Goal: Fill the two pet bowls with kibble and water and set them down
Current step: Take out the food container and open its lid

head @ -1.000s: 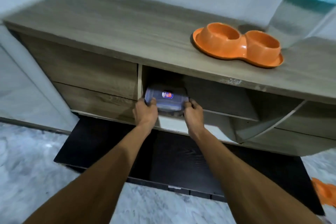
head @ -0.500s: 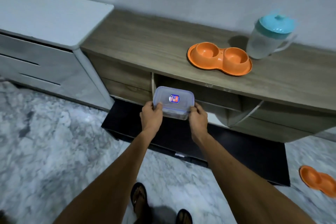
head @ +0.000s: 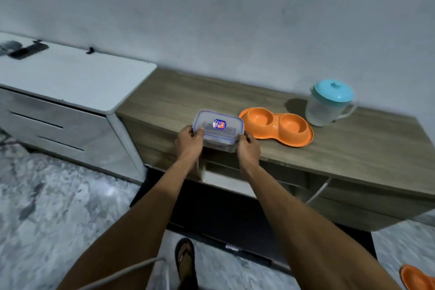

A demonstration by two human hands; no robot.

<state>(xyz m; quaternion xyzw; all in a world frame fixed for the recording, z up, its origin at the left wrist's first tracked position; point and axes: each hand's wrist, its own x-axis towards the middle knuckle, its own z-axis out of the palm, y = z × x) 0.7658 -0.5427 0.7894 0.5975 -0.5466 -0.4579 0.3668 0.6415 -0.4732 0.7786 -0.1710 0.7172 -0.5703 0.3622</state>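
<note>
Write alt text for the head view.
A person's left hand and right hand grip a lidded clear container at the front edge of a wooden cabinet, beside an empty orange double pet bowl; a teal-lidded pitcher stands right of it.

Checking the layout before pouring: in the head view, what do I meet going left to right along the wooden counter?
Clear lidded container → orange double pet bowl → jug with teal lid.
</note>
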